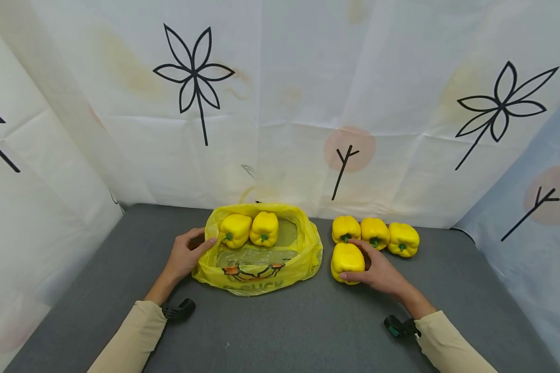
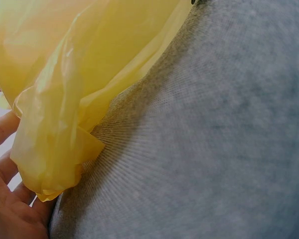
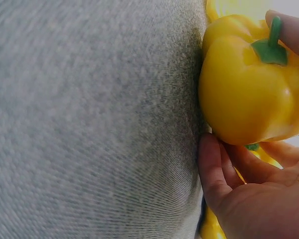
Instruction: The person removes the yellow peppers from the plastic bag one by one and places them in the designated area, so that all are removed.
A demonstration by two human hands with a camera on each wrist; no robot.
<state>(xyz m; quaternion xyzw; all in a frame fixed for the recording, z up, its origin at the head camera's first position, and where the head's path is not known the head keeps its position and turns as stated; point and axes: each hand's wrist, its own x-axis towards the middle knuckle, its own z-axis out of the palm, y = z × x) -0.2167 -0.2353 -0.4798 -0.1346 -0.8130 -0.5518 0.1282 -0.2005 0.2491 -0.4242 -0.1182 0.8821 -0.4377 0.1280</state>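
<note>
An open yellow plastic bag (image 1: 261, 285) lies on the grey table with two yellow peppers inside, one at left (image 1: 235, 230) and one beside it (image 1: 264, 229). The left hand (image 1: 185, 257) grips the bag's left rim, thumb over the edge; in the left wrist view its fingers (image 2: 5, 169) are behind the yellow plastic (image 2: 50, 134). To the right of the bag, the right hand (image 1: 378, 269) holds a yellow pepper (image 1: 347, 261) between thumb and fingers. The right wrist view shows this pepper (image 3: 249, 89) with its green stem, low at the table surface, the hand (image 3: 254, 184) around it.
Three more yellow peppers stand in a row behind the held one: left (image 1: 346, 228), middle (image 1: 375, 232) and right (image 1: 403, 239). White cloth (image 1: 289, 103) with plant drawings hangs behind the grey table (image 1: 270, 331) and at both sides.
</note>
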